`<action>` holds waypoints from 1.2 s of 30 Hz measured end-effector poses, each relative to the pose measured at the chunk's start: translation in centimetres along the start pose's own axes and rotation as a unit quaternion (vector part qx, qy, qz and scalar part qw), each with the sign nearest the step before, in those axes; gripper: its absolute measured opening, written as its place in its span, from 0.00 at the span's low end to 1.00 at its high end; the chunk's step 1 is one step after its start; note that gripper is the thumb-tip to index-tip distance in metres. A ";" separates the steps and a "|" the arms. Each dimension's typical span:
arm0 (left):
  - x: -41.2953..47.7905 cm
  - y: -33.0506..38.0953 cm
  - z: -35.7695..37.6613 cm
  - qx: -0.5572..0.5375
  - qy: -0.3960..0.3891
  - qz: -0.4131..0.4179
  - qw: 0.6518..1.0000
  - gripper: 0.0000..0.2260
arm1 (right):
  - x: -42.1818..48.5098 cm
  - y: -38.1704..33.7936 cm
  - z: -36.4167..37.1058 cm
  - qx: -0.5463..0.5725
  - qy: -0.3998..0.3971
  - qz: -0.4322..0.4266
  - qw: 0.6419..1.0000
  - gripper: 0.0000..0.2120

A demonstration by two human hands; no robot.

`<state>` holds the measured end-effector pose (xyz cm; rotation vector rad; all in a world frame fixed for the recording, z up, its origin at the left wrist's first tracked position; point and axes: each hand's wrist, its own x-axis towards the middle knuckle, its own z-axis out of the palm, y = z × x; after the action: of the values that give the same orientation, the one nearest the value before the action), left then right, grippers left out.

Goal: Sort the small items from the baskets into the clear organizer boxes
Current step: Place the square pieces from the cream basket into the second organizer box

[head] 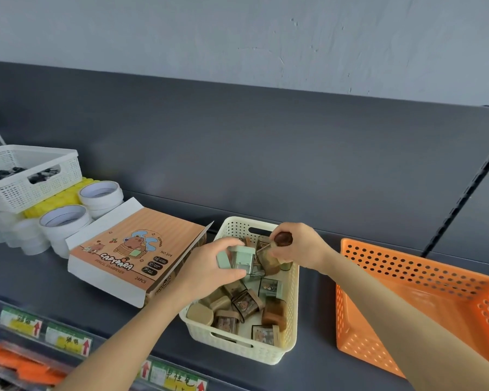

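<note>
Over the cream basket [237,348] of loose sharpeners [246,306] we log two items held: our left hand [209,266] curls round a mint-green sharpener [242,258]; just right of it, our right hand [299,246] pinches a brown sharpener [267,259]. Left of the left hand: capybara box [136,249]. Right of the right hand: orange basket [407,292].

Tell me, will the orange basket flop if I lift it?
Probably not. The orange basket looks like moulded plastic, so it is likely stiff. Its walls are full of holes and nothing shows inside, so it is probably light.
</note>
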<state>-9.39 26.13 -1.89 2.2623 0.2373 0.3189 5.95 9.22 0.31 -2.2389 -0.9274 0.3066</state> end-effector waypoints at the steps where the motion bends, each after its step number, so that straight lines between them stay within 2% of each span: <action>1: 0.0 0.0 0.1 -0.001 0.006 0.000 1.000 0.21 | -0.4 0.0 0.0 0.049 0.024 0.017 0.998 0.07; 5: 0.4 0.0 0.7 -0.030 0.049 0.007 0.998 0.21 | -2.1 -0.3 -0.2 0.279 0.101 0.099 0.950 0.08; 11: 1.3 1.4 1.8 -0.119 0.078 0.011 0.990 0.17 | -4.8 0.1 -0.1 0.365 0.213 0.149 0.894 0.08; 15: 2.2 3.2 3.3 -0.153 0.080 0.040 0.984 0.14 | -7.3 0.9 -0.4 0.371 0.273 0.170 0.871 0.13; 20: 2.7 7.1 6.4 -0.167 0.057 0.093 0.980 0.12 | -12.2 2.2 -2.4 0.336 0.321 0.169 0.869 0.11; 27: 1.9 13.3 12.5 -0.161 -0.039 0.167 0.972 0.19 | -20.0 5.1 -6.4 0.337 0.403 0.191 0.829 0.10; 36: -2.6 24.2 24.5 -0.174 -0.127 0.215 0.952 0.13 | -34.5 11.2 -12.1 0.339 0.480 0.211 0.782 0.10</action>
<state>-2.84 -7.65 0.65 1.9572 -0.4240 0.2647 -7.40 -26.65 0.27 -1.5310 0.2372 -0.2849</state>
